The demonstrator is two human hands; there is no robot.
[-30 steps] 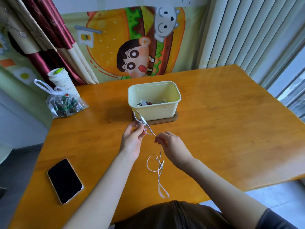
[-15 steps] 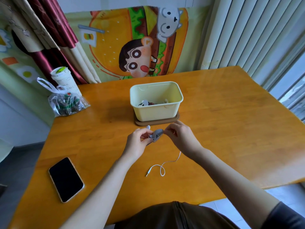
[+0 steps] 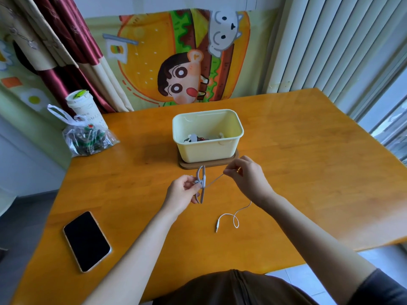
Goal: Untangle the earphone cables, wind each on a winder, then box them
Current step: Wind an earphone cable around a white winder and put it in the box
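Note:
My left hand (image 3: 184, 190) pinches a grey winder (image 3: 201, 183) held upright on edge just above the table, in front of the box. A white earphone cable (image 3: 233, 216) runs from the winder up to my right hand (image 3: 246, 177), which pinches it taut. The rest of the cable trails under my right wrist and curls on the table, ending in the jack plug (image 3: 217, 227). The cream plastic box (image 3: 208, 148) stands on a brown lid (image 3: 231, 160) behind my hands, with wound earphones lying at its bottom.
A black phone (image 3: 86, 241) lies face up at the front left of the wooden table (image 3: 308, 172). A clear plastic bag (image 3: 88, 139) and a paper cup (image 3: 82, 106) sit at the back left corner. A curtain and blinds hang behind.
My right hand has pulled away from the winder to the right, drawing the cable taut. The winder now stands on edge in my left hand. The loose cable tail is shorter than a second ago.

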